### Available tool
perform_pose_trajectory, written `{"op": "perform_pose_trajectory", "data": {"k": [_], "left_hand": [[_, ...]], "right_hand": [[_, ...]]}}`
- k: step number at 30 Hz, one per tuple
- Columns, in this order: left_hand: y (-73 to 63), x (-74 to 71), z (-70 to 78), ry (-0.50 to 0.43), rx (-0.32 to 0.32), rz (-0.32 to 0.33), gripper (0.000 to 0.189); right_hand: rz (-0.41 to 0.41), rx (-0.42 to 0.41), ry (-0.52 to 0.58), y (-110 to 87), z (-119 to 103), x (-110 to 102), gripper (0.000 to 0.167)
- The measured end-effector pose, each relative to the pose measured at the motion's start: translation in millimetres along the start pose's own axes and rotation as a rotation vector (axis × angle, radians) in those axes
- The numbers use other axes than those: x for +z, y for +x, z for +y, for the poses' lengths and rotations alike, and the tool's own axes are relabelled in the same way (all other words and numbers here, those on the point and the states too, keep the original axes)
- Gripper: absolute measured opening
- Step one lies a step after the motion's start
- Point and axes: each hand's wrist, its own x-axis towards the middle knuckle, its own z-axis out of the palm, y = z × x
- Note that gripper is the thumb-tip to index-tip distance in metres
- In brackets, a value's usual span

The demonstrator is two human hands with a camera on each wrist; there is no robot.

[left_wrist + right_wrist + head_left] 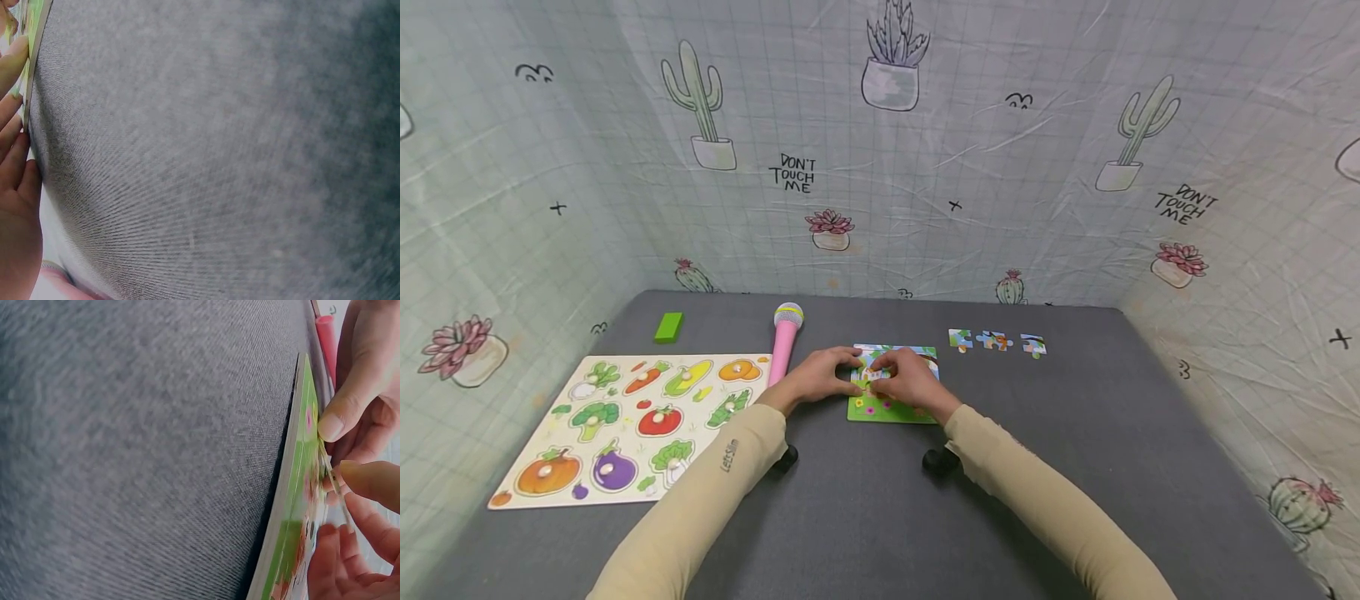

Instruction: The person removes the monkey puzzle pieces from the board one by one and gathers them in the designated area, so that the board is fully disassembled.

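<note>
On the dark grey table (850, 517), a small picture puzzle (895, 416) is set in front of the person, with a green lower strip dotted with flowers. A thin puzzle piece (334, 474) is pinched between the thumb and fingers of the right hand (913, 383), tilted just above the puzzle. The puzzle's left side is touched by the left hand (822, 375), whose thumb and fingers are spread well apart along the edge; how firmly the puzzle is held there cannot be told.

To the right, beyond the puzzle, three loose pieces (994, 340) are laid in a row. To the left, a pink toy microphone (784, 346) is placed against a vegetable board (627, 423), its lower end partly hidden by the left arm. Behind that board, a green block (668, 327) is seen. The table is backed by a cactus-printed sheet (970, 158).
</note>
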Motion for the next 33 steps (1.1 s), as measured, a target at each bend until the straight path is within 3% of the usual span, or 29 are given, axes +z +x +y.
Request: {"op": "perform_pose_trajectory", "data": {"k": [7, 11, 15, 26, 33], "left_hand": [[-0.3, 0.7, -0.9, 0.014, 0.026, 0.012, 0.047], [-0.7, 0.4, -1.2, 0.020, 0.033, 0.007, 0.047], [-0.8, -0.1, -2.3, 0.021, 0.043, -0.001, 0.048], [-0.9, -0.6, -2.7, 0.031, 0.077, -0.007, 0.046], [-1.0, 0.0, -1.8, 0.021, 0.066, -0.001, 0.045]], "right_hand": [[-0.009, -0.008, 0.046, -4.4, 1, -2, 0.028], [-0.037, 0.065, 0.176, -8.9, 5, -8, 0.032], [-0.046, 0.129, 0.234, -11.8, 11, -17, 0.032], [-0.027, 0.150, 0.135, -14.0, 22, -21, 0.029], [-0.023, 0.090, 0.065, -16.8, 20, -21, 0.027]]}}
